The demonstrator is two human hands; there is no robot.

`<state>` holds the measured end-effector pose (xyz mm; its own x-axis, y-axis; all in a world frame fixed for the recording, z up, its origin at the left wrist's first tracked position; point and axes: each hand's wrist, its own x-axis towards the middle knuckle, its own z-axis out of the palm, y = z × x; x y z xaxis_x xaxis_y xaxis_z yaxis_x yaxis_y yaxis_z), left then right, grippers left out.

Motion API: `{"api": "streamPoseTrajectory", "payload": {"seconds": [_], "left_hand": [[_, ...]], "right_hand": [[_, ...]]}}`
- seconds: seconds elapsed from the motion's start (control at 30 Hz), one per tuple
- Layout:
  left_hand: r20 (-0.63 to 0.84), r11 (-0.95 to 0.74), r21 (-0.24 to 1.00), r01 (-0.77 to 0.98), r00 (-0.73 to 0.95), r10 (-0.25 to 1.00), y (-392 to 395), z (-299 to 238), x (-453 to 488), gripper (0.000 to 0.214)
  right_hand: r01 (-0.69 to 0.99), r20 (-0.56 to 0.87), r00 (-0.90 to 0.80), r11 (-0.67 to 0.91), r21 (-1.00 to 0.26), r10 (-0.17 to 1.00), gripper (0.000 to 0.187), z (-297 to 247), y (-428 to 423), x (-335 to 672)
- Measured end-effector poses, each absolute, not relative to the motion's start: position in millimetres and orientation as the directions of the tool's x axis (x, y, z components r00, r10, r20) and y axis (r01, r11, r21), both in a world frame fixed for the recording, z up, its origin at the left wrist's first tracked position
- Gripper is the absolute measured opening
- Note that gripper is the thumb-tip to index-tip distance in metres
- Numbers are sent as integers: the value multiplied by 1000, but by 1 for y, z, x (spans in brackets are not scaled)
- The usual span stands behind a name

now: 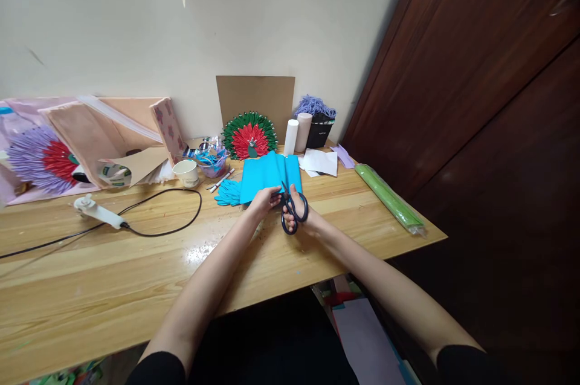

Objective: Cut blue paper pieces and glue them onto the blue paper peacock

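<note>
Dark-handled scissors [299,208] are in my right hand [295,199], their rings around the fingers and thumb. Their blades point up and away, over the lower edge of a bright blue sheet [265,174]. My left hand [264,201] pinches that edge just left of the blades, with its fingertips close to them. The sheet is creased, and more of the same blue material lies under its right side. Beside it on the left is a pile of cut blue petal-like pieces [228,193]. Whether the blades are cutting anything is too small to tell.
Behind the sheet a red-and-green fan-shaped ornament [250,137] leans on a brown board [256,92]. A bowl of blue scraps [212,162], a paper cup [186,174] and a corded white glue gun [97,211] are leftward. White paper [321,162] and a green roll [387,197] lie rightward.
</note>
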<state>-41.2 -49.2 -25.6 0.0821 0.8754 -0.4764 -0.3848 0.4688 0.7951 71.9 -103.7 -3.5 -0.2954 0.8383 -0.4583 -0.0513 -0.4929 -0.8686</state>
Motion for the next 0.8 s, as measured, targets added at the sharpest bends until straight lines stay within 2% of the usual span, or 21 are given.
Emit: {"api": "streamPoseTrajectory", "payload": {"seconds": [0.23, 0.47, 0.67, 0.8], "left_hand": [[-479, 477, 796, -372, 93, 873, -47, -34, -43, 28], [-466, 469, 803, -367, 103, 879, -45, -38, -44, 34], [-459, 468, 804, -368, 116, 881, -45, -39, -44, 25], [-460, 461, 804, -375, 97, 883, -45, -39, -45, 32]], "right_hand": [[-35, -497, -309, -532, -846, 810, 71, -12, -88, 69], [-20, -455, -267, -477, -879, 850, 65, -28, -70, 69], [30, -508, -266, -519, -854, 819, 68, -28, -55, 66], [42, -492, -229, -496, -867, 840, 64, -24, -57, 67]]}}
